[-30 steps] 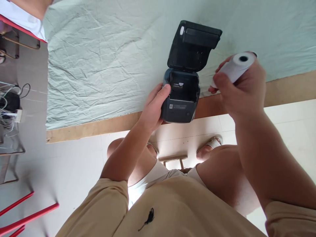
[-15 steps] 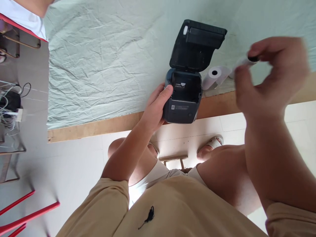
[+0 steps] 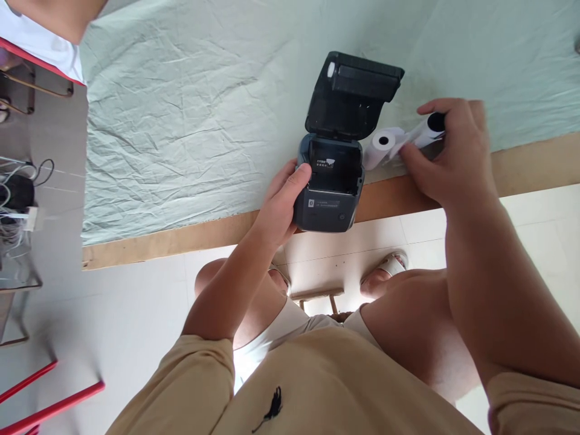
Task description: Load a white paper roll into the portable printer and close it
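A dark portable label printer [image 3: 327,208] is gripped along its left side by my left hand [image 3: 283,202], thumb on top. Its lid [image 3: 344,109] stands swung back, and a small printed label shows inside the paper bay. Right of the printer, a small white paper roll [image 3: 379,151] with a dark core lies by the table edge. My right hand [image 3: 453,151] is curled around a second white paper roll [image 3: 423,134] with a wider black core, thumb on the near side and fingers on the far side. Loose paper spans the gap between the rolls.
A pale green cloth [image 3: 194,121] covers the table, with a wooden edge [image 3: 181,234] along the front. Another person's arm [image 3: 63,18] is at upper left. Tangled cables [image 3: 16,211] and red bars [image 3: 54,405] are on the left.
My right hand has brought the wider-cored roll left and down toward the smaller roll. The printer, still in my left hand, appears slightly left and lower in view.
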Tool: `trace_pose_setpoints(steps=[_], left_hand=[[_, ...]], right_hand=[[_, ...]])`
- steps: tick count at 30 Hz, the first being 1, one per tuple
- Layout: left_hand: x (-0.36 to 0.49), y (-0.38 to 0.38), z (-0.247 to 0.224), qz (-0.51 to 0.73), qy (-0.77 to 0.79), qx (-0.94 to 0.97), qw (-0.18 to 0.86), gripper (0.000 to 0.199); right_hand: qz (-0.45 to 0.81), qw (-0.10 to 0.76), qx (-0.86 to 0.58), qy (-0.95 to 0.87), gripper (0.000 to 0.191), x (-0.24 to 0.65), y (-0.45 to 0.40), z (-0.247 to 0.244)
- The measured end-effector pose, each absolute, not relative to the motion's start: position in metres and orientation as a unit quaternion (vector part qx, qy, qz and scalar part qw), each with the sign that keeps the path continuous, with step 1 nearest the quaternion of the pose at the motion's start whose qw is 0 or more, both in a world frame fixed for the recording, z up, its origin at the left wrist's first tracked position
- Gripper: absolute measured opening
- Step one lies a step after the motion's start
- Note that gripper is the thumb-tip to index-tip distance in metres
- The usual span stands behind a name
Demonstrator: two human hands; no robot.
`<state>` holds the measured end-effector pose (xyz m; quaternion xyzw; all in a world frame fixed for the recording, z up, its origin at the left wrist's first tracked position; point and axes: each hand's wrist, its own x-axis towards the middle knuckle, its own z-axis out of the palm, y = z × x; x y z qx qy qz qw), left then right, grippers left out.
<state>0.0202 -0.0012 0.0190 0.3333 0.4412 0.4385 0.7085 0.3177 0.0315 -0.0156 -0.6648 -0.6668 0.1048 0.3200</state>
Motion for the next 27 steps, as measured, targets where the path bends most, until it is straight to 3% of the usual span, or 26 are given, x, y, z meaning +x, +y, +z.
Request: trace_pose_setpoints(steps=[3, 5, 7, 9, 11, 14, 16, 20, 24, 27], left_hand=[[0.021, -0.002, 0.022, 0.448, 0.449, 0.324, 0.703, 0.035], [0.022, -0.002, 0.023, 0.455, 0.443, 0.323, 0.702, 0.034], [0.023, -0.001, 0.022, 0.46, 0.438, 0.326, 0.7, 0.033], [0.024, -0.001, 0.021, 0.459, 0.436, 0.33, 0.7, 0.033], [0.024, -0.001, 0.02, 0.464, 0.432, 0.335, 0.698, 0.034], [0.024, -0.001, 0.019, 0.48, 0.417, 0.349, 0.688, 0.033], [0.023, -0.002, 0.019, 0.486, 0.408, 0.358, 0.685, 0.031], [0.02, -0.003, 0.018, 0.478, 0.395, 0.361, 0.696, 0.028], [0.019, -0.003, 0.019, 0.477, 0.393, 0.358, 0.7, 0.029], [0.02, -0.003, 0.019, 0.474, 0.387, 0.37, 0.699, 0.031]], right_hand=[[0.086, 0.361, -0.67, -0.643, 0.073, 0.321, 0.038, -0.02], [0.079, 0.482, -0.605, -0.629, 0.072, 0.315, 0.041, -0.018], [0.042, 0.614, -0.478, -0.626, 0.061, 0.298, 0.039, -0.007], [0.006, 0.657, -0.38, -0.65, 0.044, 0.274, 0.028, 0.011], [0.034, 0.578, -0.395, -0.714, 0.031, 0.248, 0.013, 0.027], [0.011, 0.442, -0.478, -0.759, 0.039, 0.224, -0.004, 0.036], [0.011, 0.391, -0.505, -0.769, 0.033, 0.221, -0.006, 0.033], [0.02, 0.393, -0.474, -0.788, 0.014, 0.225, 0.002, 0.021], [-0.01, 0.388, -0.485, -0.784, 0.021, 0.223, 0.003, 0.02], [-0.024, 0.366, -0.513, -0.776, 0.009, 0.221, 0.0, 0.024]])
